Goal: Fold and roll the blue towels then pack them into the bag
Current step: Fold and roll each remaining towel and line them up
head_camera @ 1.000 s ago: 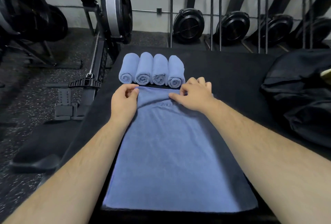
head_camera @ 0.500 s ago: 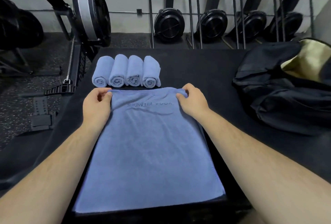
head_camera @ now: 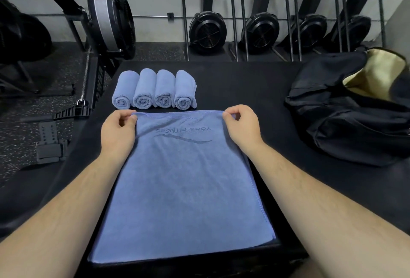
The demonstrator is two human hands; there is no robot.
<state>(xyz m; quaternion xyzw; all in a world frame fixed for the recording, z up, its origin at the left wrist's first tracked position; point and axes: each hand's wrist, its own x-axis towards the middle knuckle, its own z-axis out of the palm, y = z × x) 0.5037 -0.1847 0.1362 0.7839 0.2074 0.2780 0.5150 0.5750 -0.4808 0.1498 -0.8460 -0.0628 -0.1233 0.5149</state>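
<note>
Head view: flat towel (head_camera: 182,184) on black platform (head_camera: 255,91); left hand (head_camera: 117,131) and right hand (head_camera: 241,126), moved outward since before, pinch far corners. Four rolled towels (head_camera: 154,89) behind; bag (head_camera: 355,109) right. Fold likely next.

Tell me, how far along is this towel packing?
Done: four rolled blue towels lie in a row on the black platform. In hand: the left hand and right hand pinch the far corners of a flat towel, not yet rolled. Left: nothing visibly packed in the open black bag.
</note>
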